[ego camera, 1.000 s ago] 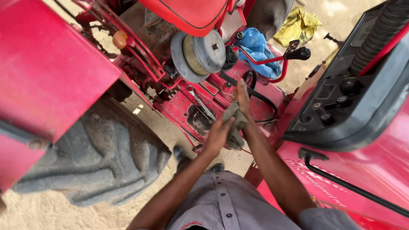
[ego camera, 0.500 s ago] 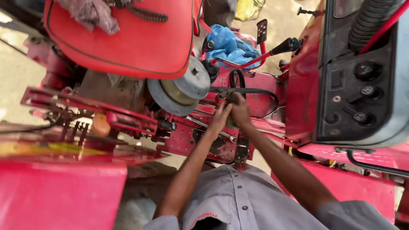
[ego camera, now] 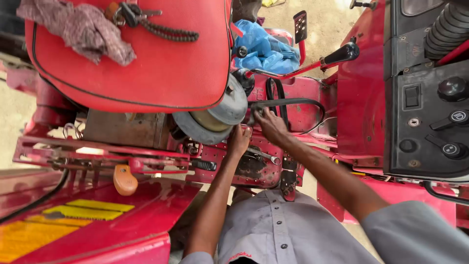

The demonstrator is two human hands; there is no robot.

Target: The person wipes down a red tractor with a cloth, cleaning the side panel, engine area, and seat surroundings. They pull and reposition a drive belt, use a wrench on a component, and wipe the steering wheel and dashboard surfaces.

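1. Working at the middle of a red tractor, the person reaches both hands under the front edge of the red seat (ego camera: pixel 146 58), beside the grey pulley wheel (ego camera: pixel 215 117).
2. The right hand (ego camera: pixel 271 128) rests on the black belt (ego camera: pixel 288 102), which lies as a loose loop on the red platform just right of the pulley wheel; its fingers are curled over the belt's near end, seemingly pinching it.
3. The left hand (ego camera: pixel 239 142) sits just below the pulley wheel, fingers pressed together; whether it holds anything cannot be told.
4. Judged status: the belt looks slack and not seated around the pulley wheel, so the fitting appears unfinished.
5. A wrench (ego camera: pixel 264 155) lies untouched on the platform between the forearms. A cloth (ego camera: pixel 78 29) and a key bunch (ego camera: pixel 132 14) rest on the seat.
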